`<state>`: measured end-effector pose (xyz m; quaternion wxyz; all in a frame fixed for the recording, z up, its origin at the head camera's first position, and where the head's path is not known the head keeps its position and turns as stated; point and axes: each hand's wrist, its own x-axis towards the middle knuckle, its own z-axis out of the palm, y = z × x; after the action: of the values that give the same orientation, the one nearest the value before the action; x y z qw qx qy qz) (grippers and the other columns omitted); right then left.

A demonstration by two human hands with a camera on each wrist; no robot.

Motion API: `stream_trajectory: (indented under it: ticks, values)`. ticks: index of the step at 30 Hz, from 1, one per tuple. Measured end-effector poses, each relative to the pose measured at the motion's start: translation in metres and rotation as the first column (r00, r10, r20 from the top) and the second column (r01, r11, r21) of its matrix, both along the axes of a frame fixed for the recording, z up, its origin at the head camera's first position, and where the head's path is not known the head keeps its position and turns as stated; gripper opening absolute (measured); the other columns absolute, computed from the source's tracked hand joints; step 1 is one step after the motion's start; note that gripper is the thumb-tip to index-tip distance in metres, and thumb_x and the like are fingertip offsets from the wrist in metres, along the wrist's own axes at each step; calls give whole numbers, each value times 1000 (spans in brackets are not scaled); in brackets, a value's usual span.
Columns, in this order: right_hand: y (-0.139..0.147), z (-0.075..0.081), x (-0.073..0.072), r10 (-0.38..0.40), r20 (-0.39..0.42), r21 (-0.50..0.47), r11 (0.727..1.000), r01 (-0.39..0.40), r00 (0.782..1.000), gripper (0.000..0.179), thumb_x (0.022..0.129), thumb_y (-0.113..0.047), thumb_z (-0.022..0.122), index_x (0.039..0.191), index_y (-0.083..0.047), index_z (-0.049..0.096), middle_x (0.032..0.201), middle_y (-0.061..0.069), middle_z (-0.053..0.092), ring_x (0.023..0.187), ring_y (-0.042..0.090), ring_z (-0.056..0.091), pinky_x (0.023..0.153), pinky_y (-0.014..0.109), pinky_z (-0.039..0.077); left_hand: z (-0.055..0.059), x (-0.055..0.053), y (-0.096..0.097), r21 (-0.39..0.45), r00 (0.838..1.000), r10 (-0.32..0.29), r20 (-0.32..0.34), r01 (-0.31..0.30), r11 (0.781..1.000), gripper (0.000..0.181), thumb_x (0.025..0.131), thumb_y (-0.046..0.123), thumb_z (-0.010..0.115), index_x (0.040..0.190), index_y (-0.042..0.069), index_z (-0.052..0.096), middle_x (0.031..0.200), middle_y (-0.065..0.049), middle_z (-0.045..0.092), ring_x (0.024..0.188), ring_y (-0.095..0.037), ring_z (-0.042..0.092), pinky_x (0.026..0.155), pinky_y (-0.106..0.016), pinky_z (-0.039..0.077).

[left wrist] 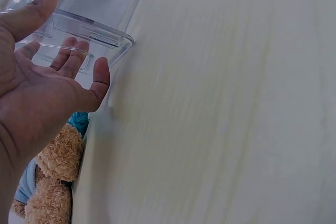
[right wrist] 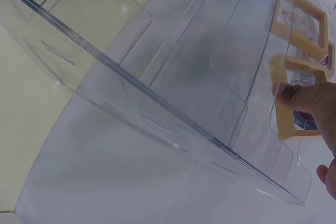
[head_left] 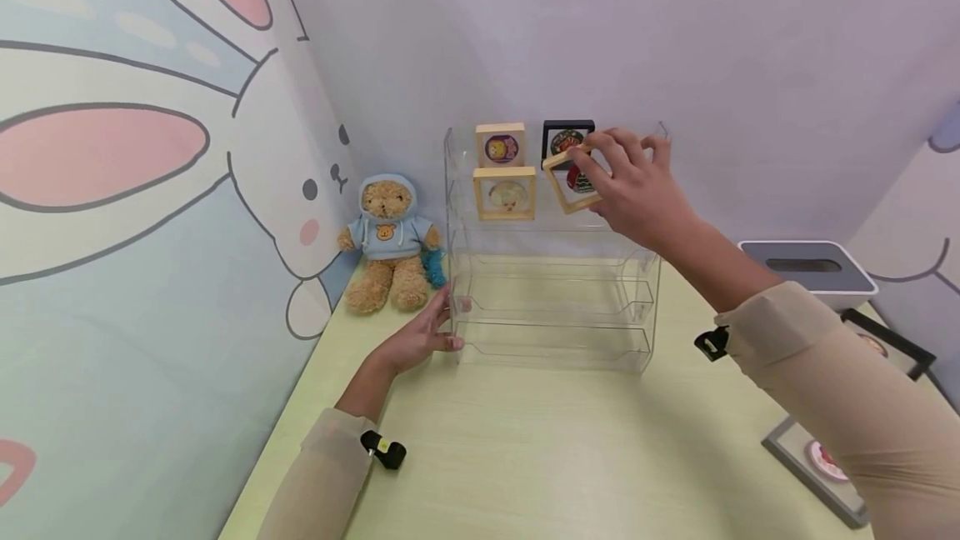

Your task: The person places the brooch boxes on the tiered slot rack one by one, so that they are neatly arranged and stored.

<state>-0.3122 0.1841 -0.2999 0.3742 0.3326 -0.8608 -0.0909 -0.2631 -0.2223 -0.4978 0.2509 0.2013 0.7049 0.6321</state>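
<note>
A clear acrylic tiered rack (head_left: 555, 323) stands on the pale wooden table. With thumb and fingers, my right hand (head_left: 637, 182) pinches a small light-wood display frame (head_left: 567, 207) on the upper part of the rack, tilted; its dark red and green piece shows through the clear middle. In the right wrist view, the thumb (right wrist: 296, 95) presses its edge. Behind it is a black-edged frame (head_left: 567, 125). Two more light-wood frames, one upper (head_left: 500, 130) and one lower (head_left: 504, 174), stand to the left. My left hand (head_left: 416, 342) rests at the rack's lower left side, fingers spread loosely.
A teddy bear (head_left: 390, 232) in a blue hoodie sits left of the rack. At the right are a grey-topped white box (head_left: 806, 255), a black frame (head_left: 911, 346) and a grey frame (head_left: 813, 477) partly behind my sleeve. Cloth walls with rabbit drawings (head_left: 285, 157) enclose the table.
</note>
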Motion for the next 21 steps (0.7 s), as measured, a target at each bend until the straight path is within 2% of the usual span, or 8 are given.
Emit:
stream_trajectory:
  ticks: [6, 12, 17, 21]
  values:
    - [2, 0, -2, -20, 27, 28, 999, 20, 999, 98, 83, -26, 100, 164, -9, 48, 158, 24, 48, 145, 45, 42, 102, 71, 39, 1, 1, 0, -3, 1000, 7, 1, -7, 1000, 115, 105, 2, 72, 178, 36, -9, 183, -13, 17, 174, -34, 5, 114, -39, 50]
    - [5, 1, -2, -20, 37, 61, 998, 18, 999, 97, 84, -26, 99, 164, -8, 48, 158, 24, 48, 144, 45, 42, 103, 70, 39, 0, -1, 0, -11, 1000, 11, -1, -11, 1000, 115, 104, 2, 72, 178, 35, -9, 182, -13, 20, 174, -33, 7, 121, -47, 45]
    - [5, 0, -1, 8, 53, 79, 997, -13, 999, 84, 90, -19, 93, 162, -8, 52, 155, 23, 52, 140, 45, 45, 102, 69, 39, -1, -2, 0, -6, 1000, 13, 0, -13, 1000, 116, 104, 4, 74, 178, 33, -10, 182, -14, 21, 174, -33, 7, 122, -49, 45]
    - [5, -2, 2, 23, 133, 46, 999, -29, 991, 68, 99, -13, 79, 160, -7, 52, 153, 21, 53, 137, 46, 48, 102, 71, 41, -2, -2, 0, -1, 1000, 11, 7, -11, 1000, 116, 104, 3, 74, 178, 34, -10, 182, -14, 20, 174, -33, 6, 118, -44, 48]
